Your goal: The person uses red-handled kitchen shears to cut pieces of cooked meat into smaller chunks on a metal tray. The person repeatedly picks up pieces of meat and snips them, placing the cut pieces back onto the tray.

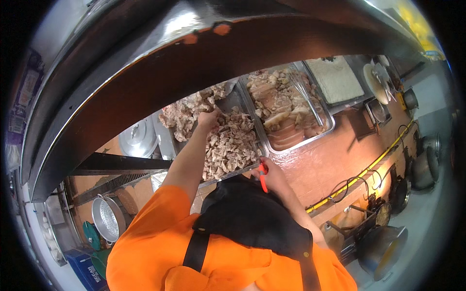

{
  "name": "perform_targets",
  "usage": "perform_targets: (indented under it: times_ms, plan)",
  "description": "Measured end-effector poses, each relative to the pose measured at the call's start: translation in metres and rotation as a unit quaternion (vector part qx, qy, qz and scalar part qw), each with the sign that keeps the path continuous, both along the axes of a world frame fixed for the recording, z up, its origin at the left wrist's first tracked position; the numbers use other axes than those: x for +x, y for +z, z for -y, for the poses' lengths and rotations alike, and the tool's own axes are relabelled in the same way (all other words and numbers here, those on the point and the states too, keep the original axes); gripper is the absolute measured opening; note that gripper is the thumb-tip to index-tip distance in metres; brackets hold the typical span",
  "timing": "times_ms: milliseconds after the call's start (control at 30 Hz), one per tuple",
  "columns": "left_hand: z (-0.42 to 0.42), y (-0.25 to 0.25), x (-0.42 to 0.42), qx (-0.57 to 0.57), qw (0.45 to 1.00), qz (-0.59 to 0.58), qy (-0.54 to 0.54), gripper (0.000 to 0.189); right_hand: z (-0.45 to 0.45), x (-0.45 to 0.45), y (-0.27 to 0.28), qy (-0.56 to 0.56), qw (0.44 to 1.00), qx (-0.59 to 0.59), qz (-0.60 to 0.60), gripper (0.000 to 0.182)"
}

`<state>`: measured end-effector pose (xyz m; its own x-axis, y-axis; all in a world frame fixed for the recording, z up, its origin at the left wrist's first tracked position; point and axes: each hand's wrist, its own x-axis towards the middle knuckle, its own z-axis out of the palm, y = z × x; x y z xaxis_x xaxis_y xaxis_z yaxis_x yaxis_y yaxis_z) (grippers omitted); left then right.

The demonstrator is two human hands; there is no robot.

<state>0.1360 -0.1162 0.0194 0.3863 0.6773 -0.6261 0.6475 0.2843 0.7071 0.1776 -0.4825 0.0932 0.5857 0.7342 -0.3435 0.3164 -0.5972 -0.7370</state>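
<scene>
My right hand (273, 176) holds red-handled scissors (263, 178) at the near edge of a metal tray (236, 100). The scissors' blades are hard to make out. My left hand (209, 120) reaches into this tray, among pale pieces of meat; its fingertips are hidden, so whether they grip a piece is unclear. Larger chunks of meat (180, 116) are heaped on the far left of the tray. Small cut meat pieces (229, 145) form a pile nearer my body.
Right of the tray, a second metal tray (329, 125) contains sliced meat and a wire whisk (305, 94). Beyond lies a tray of white food (336, 80). A metal hood (145, 69) overhangs the far side. A lidded pot (137, 136) stands left.
</scene>
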Motion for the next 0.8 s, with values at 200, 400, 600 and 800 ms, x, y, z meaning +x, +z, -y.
perform_targets:
  times_ms: [200, 400, 600, 800]
  plan:
    - [0.011, 0.013, -0.061, -0.158, 0.95, 0.238, 0.128, 0.012, 0.0, 0.004, 0.002, -0.008, 1.0, -0.002, -0.026, 0.067]
    - [0.04, 0.055, -0.092, -0.201, 0.912, 0.31, 0.178, 0.028, -0.031, -0.002, 0.021, 0.074, 0.996, -0.01, -0.046, 0.063]
    - [0.072, 0.101, -0.118, -0.343, 0.807, 0.464, 0.13, 0.045, -0.054, -0.007, 0.041, 0.181, 0.965, 0.073, -0.175, 0.058]
    - [0.096, 0.13, -0.12, -0.357, 0.759, 0.533, 0.115, 0.041, -0.065, -0.019, 0.032, 0.168, 0.913, 0.144, -0.342, 0.045]
